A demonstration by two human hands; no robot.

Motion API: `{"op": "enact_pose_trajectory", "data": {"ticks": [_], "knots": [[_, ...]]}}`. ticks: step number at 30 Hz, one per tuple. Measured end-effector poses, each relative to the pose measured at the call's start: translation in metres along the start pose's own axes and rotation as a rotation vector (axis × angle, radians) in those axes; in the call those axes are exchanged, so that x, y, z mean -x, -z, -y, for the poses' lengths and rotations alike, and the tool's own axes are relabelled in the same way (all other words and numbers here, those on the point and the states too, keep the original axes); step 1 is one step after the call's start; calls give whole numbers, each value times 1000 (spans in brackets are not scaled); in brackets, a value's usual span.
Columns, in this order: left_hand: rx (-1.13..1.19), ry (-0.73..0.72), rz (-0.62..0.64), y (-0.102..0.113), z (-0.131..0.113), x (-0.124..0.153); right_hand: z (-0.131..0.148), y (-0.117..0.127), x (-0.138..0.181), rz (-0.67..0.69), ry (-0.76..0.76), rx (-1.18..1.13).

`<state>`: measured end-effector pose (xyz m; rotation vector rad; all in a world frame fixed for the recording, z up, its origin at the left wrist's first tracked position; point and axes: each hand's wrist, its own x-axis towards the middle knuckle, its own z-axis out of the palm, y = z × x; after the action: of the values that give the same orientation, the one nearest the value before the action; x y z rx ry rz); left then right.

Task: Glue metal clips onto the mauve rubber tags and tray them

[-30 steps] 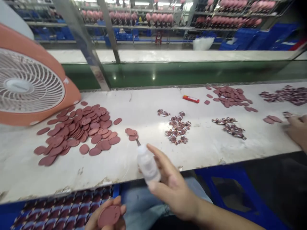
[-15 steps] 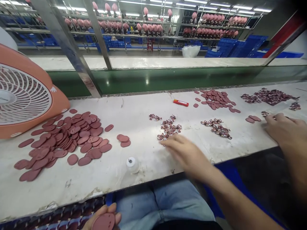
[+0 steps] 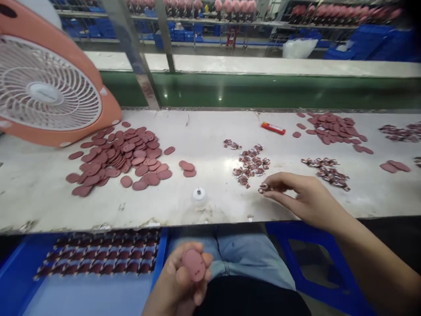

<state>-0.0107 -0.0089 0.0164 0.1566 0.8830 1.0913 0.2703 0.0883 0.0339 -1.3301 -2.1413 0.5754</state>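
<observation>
My left hand (image 3: 179, 274), low in front of my lap, has its fingers closed round a flat oval maroon piece (image 3: 194, 264) with small holes in it. Over the table, my right hand (image 3: 296, 193) pinches a small brown-and-white part (image 3: 264, 188) between thumb and fingertips. Just beyond those fingers lies a loose cluster of similar small parts (image 3: 253, 164). A white bottle with a thin tip (image 3: 199, 197) stands between my two hands near the front edge. To the left is a big heap of maroon ovals (image 3: 121, 153), with a few ovals (image 3: 187, 167) set apart.
An orange fan (image 3: 55, 83) stands at the back left. Beyond a red box (image 3: 273, 128) lies another pile of ovals (image 3: 332, 127); more small parts (image 3: 329, 171) are at right. A blue crate (image 3: 161, 259) with rows of pieces sits below the table edge. A green belt (image 3: 204, 90) runs behind.
My right hand has drawn back from the cluster with a small part in its fingertips. My left hand has come up further into view. Another person's hand at right is out of view.
</observation>
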Motion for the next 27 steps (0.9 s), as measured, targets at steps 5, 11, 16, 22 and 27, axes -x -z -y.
{"op": "enact_pose_trajectory", "data": {"ticks": [5, 11, 16, 22, 27], "knots": [[45, 144, 112, -1, 9, -1, 62, -16, 17, 174, -56, -513], [35, 146, 242, 5, 16, -3, 93, -33, 10, 298, -11, -769], [35, 161, 234, 5, 15, -1, 90, -40, 2, 298, 106, -668], [16, 178, 239, 6, 16, -2, 91, -39, -1, 372, 199, -610], [1, 195, 245, 7, 16, 0, 91, -34, -5, 442, 233, -554]]}}
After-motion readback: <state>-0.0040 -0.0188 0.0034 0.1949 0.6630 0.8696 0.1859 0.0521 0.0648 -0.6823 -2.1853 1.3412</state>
